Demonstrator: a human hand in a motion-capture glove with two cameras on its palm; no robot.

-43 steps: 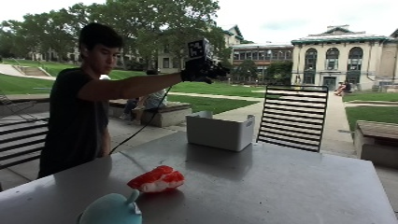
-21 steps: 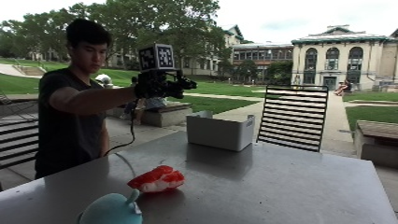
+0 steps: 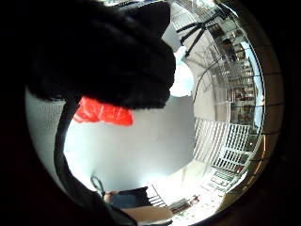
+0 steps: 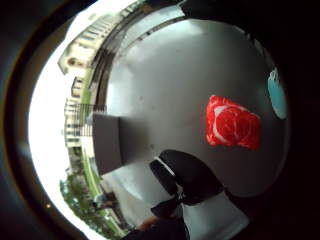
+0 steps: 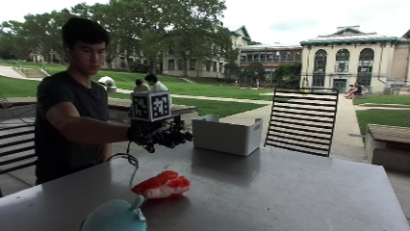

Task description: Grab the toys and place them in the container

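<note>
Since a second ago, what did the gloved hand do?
The gloved right hand came down from above the white container and back toward the person, now over the table, holding nothing. The red toy, teal toy and container stayed put.

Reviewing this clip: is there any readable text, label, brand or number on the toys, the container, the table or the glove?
None can be read.
red toy: red and white pattern only, no text.
blue toy: plain.
container: plain white walls.
table: bare grey surface.
gloved right hand: no readable lettering.
</note>
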